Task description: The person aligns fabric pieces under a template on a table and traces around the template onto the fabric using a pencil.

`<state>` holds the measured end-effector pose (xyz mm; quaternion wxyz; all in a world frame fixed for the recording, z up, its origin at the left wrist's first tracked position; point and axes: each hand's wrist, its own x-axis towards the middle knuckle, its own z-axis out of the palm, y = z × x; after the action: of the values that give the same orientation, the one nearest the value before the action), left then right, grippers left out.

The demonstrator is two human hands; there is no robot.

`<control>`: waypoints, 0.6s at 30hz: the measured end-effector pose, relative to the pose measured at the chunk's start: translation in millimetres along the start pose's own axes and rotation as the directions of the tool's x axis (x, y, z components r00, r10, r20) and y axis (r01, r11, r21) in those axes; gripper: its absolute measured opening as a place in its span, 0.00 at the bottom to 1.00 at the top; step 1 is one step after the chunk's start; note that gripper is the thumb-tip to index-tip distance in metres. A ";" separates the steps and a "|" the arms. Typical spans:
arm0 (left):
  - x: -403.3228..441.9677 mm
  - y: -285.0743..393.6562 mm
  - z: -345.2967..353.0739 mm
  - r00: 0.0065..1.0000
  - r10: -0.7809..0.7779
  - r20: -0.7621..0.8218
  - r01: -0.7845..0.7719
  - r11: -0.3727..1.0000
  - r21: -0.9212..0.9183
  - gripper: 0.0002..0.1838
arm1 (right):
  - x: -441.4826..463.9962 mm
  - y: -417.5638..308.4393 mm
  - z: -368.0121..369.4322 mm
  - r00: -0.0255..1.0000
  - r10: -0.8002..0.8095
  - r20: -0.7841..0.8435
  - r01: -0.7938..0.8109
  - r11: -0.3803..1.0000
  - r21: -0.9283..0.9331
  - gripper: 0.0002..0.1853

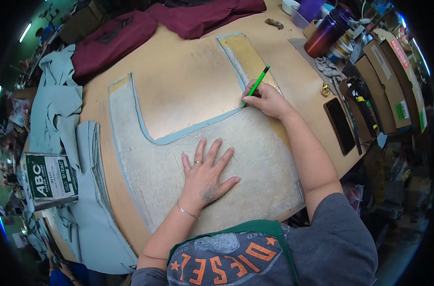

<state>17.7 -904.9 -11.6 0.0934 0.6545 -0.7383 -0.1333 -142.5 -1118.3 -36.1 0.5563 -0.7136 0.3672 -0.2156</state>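
Note:
A large U-shaped pale template (164, 167) lies on the tan table, with light blue material (198, 127) showing along its inner curve and left edge. My left hand (206, 176) rests flat on the template, fingers spread, a ring on one finger. In my right hand (264, 98) is a green pencil (256, 85), its lower end at the inner edge of the template near the base of the right arm. The upper part of that right arm looks golden yellow.
Maroon fabric (112, 43) lies at the back left. Blue-grey pieces (93, 209) and an ABC can (52, 176) are at the left. A phone (339, 126), a purple-red bottle (327, 33), a brass-coloured object (325, 89) and cardboard boxes (381, 81) stand or lie at the right.

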 end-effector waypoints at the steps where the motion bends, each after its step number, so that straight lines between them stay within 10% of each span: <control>1: 4.0 5.1 -2.4 1.000 -0.014 0.013 0.014 1.000 0.009 0.33 | -0.2 2.2 1.8 1.000 -0.013 -0.003 0.013 1.000 0.026 0.05; 18: 83.8 49.1 26.1 0.997 0.078 0.005 -0.078 0.991 0.109 0.34 | -4.5 0.5 2.4 0.989 -0.127 -0.081 0.119 0.988 -0.101 0.07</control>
<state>-47.3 -980.7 -23.7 0.0624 0.6291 -0.7697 -0.0890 -143.8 -1113.4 -36.8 0.4906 -0.7507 0.3562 -0.2625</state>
